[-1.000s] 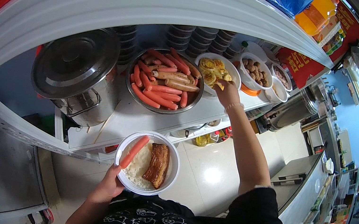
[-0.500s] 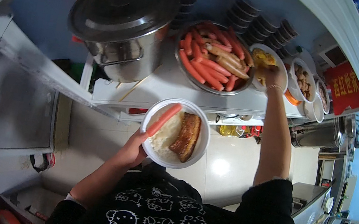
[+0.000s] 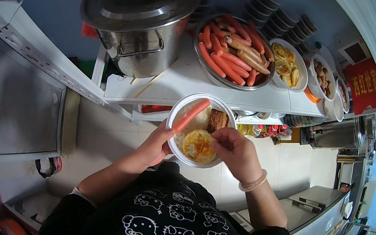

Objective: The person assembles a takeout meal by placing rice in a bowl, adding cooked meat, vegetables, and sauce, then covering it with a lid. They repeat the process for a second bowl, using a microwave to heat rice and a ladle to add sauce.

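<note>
A round white bowl (image 3: pixel 188 162) is held level in front of my body by my left hand (image 3: pixel 155 146), its fingers around the left side. White rice (image 3: pixel 200 120) lines the bowl. A pink sausage (image 3: pixel 191 116) leans along its left side, its lower end by my left thumb. At the upper right of the bowl lies a browned slab of meat (image 3: pixel 218 121), partly covered. My right hand (image 3: pixel 240 157) pinches the edge of a round, golden fried egg (image 3: pixel 199 145) over the near part of the bowl.
On the white shelf (image 3: pixel 127 91) ahead stand a lidded steel pot (image 3: pixel 134 52), a metal basin (image 3: pixel 215 78) of sausages, a white bowl (image 3: pixel 269 76) of fried eggs and further bowls of food. Stacked dark bowls (image 3: pixel 260 9) line the back. A grey cabinet (image 3: pixel 13 112) stands left.
My right hand has come back from the egg bowl on the shelf with a fried egg, now over the held bowl. The egg covers part of the rice and meat.
</note>
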Demonstrator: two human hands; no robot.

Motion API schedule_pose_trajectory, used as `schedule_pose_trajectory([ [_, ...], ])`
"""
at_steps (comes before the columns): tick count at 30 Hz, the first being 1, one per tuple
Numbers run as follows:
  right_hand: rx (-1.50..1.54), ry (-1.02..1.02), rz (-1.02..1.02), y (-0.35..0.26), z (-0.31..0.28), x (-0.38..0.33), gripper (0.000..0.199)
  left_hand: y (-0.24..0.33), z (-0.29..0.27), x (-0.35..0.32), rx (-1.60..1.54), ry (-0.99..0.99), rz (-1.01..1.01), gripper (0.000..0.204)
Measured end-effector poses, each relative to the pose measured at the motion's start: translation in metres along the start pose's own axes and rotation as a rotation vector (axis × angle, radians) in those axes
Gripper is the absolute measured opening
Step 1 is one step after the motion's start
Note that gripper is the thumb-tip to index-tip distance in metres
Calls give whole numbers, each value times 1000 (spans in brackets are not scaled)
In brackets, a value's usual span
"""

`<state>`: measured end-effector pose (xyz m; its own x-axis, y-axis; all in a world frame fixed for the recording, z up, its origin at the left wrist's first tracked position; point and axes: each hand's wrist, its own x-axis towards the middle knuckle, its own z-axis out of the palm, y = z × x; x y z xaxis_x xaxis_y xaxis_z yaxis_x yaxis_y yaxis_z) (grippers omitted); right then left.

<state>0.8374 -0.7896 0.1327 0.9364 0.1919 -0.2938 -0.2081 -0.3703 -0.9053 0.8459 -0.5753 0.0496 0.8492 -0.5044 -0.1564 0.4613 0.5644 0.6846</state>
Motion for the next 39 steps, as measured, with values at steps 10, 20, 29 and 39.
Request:
schedule_pose_trajectory([
  [10,-553,241,-405,-8,32,-11,29,5,-8,-7,11,-48,4,67],
  [20,-762,422,-635,-26,31,-25,28,18,-11,-11,-26,-33,-23,73],
  [29,449,1047,-204,28,54,-101,17,-4,-19,-15,95,-138,-262,85],
  [39,750,1917,130,117,303,-337,26,-169,40,-121,115,-904,-979,89],
])
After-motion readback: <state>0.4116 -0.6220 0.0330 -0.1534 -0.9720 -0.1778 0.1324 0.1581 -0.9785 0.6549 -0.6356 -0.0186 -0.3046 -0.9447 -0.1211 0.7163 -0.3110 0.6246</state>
